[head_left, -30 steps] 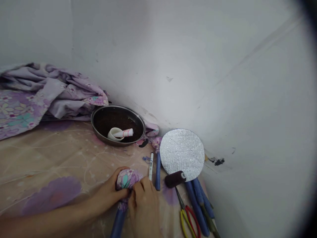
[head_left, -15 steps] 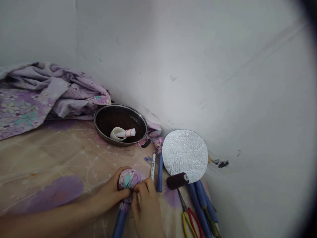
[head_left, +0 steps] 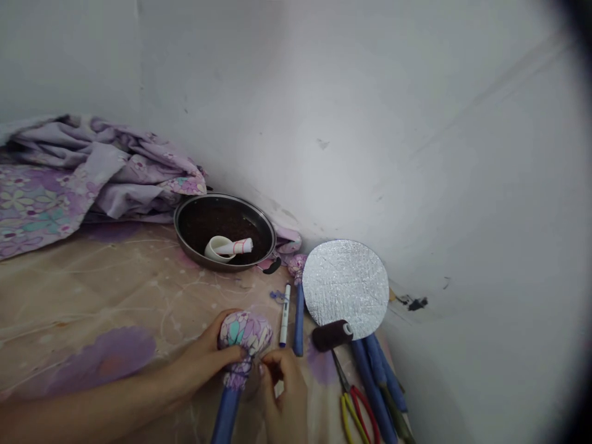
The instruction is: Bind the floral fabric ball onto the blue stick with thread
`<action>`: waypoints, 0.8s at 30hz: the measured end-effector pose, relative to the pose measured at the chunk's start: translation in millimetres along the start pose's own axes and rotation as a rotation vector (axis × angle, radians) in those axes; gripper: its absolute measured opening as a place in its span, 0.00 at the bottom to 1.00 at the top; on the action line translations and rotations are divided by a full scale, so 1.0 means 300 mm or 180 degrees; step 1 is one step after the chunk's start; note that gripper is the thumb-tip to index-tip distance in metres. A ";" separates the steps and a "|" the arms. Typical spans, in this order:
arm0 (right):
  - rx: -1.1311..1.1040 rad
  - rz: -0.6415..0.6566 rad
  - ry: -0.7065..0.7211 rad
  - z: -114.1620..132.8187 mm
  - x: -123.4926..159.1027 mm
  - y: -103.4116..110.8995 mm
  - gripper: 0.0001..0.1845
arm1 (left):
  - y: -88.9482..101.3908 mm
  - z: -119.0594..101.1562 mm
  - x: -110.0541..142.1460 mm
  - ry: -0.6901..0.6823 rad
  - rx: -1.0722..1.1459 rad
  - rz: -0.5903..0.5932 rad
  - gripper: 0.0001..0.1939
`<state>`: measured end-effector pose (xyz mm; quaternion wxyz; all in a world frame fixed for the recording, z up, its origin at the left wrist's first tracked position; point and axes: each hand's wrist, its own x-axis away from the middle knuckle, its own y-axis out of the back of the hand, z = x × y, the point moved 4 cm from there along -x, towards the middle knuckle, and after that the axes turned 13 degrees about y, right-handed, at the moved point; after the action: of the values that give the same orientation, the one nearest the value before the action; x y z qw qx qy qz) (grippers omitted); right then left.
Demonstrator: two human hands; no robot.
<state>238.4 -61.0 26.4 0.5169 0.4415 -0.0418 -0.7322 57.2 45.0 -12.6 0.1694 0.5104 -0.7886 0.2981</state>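
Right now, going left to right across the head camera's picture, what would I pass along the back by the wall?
Crumpled floral cloth, dark metal pan, white marker, blue rod, round silver foil disc, black mark.

**Q:** What stands along the wall?
**A:** Left to right, on a cloth-covered surface: heaped floral fabric, a steel pan, a foil-faced disc.

**Q:** Pan contents?
**A:** One small cup, a rolled strip resting on it.

**Q:** Before the disc?
**A:** A thread spool, touching its lower edge — scissors below that, long padded rods to their right.

**Q:** Left of the disc?
**A:** A slim padded rod, then a marker — then, frontmost, a cloth-headed rod.
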 end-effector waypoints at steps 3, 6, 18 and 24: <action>-0.0170 -0.0053 -0.0077 -0.033 0.030 -0.038 0.15 | -0.005 -0.010 0.022 0.0095 0.0041 0.0039 0.51; -0.0154 -0.0062 -0.0090 -0.044 0.040 -0.057 0.17 | -0.008 -0.011 0.033 0.0185 0.0040 0.0084 0.52; 0.0166 -0.0275 -0.0174 -0.009 0.040 -0.078 0.21 | -0.009 0.014 0.030 0.0112 0.0039 0.0172 0.46; 0.0313 -0.0102 0.0212 0.104 -0.059 -0.015 0.16 | -0.010 -0.002 0.018 0.0032 0.0115 0.0096 0.50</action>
<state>215.0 -57.2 53.7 0.4839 0.4911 -0.0535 -0.7224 57.6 40.8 -8.1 0.1597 0.4999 -0.7899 0.3174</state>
